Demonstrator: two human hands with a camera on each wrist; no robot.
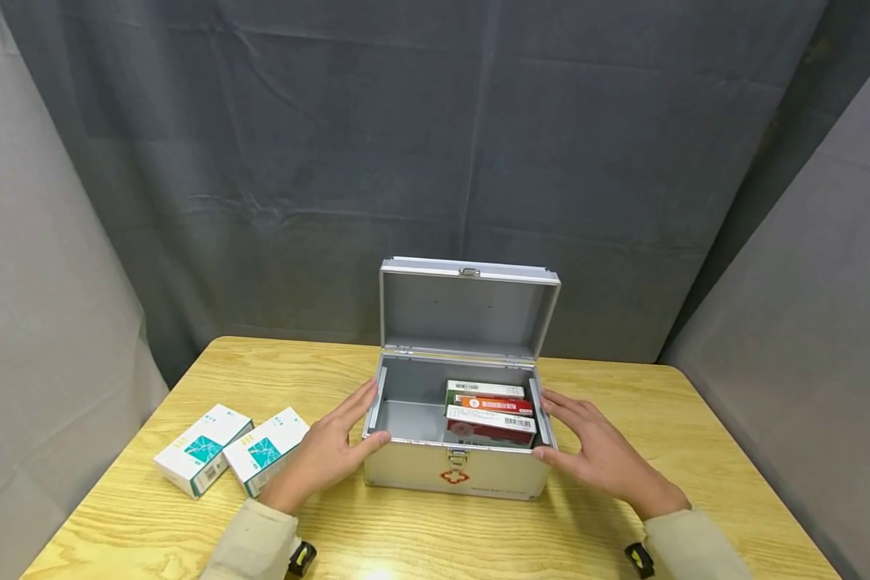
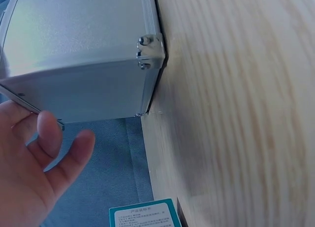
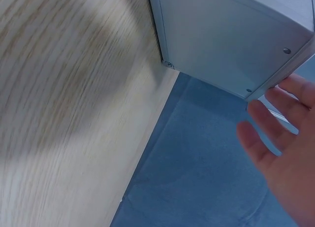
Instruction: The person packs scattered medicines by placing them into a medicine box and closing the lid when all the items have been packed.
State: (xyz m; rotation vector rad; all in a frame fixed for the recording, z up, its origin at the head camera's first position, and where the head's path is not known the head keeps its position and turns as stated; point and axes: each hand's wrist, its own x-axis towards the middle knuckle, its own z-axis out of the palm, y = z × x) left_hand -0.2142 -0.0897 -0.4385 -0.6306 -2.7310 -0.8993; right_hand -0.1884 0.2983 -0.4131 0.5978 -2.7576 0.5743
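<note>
A silver metal first-aid case (image 1: 406, 469) with a red cross stands on the table, its lid (image 1: 471, 310) raised at the back. My left hand (image 1: 333, 447) is at the case's left rim, thumb towards the front corner and fingers along the side. On the opposite side, my right hand (image 1: 598, 451) has its fingers spread against the right rim. Both hands have loosely extended fingers. Inside, on the right, several medicine boxes stand in a row: a dark red and white one (image 1: 489, 427) in front, an orange-red one (image 1: 496, 404) behind it, a white and green one (image 1: 486, 388) at the back.
Two white and teal medicine boxes lie left of the case: one (image 1: 203, 448) farther out, the other (image 1: 268, 447) close to my left forearm. The wooden table (image 1: 420, 540) ends at a dark grey curtain (image 1: 319, 177), with paler cloth on both sides.
</note>
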